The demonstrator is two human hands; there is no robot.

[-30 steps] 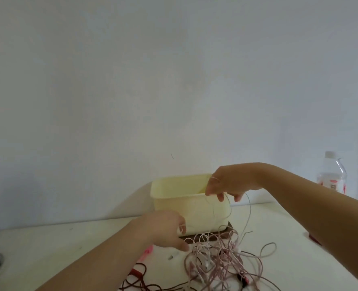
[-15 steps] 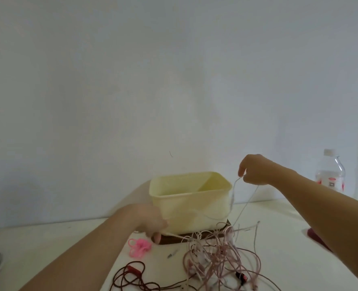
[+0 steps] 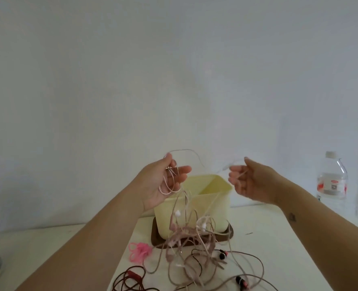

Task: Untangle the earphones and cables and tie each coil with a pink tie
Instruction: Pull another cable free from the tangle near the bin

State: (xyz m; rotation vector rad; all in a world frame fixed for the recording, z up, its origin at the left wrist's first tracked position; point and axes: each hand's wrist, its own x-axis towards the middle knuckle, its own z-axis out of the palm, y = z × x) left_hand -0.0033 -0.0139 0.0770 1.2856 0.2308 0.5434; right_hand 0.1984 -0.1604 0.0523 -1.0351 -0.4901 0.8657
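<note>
Both hands are raised apart, left hand (image 3: 163,183) pinching loops of a pale cable (image 3: 183,150), right hand (image 3: 251,183) curled round its strand, likely drawing it from the tangle (image 3: 186,238) hanging to the table (image 3: 278,248); ties (image 3: 140,250) wait unused.

Pale pink earphone cords (image 3: 186,234) hide the pale yellow plastic tub's (image 3: 213,208) lower front; below-left of it, a dark red cable (image 3: 133,275) is cropped by the bottom edge.
</note>
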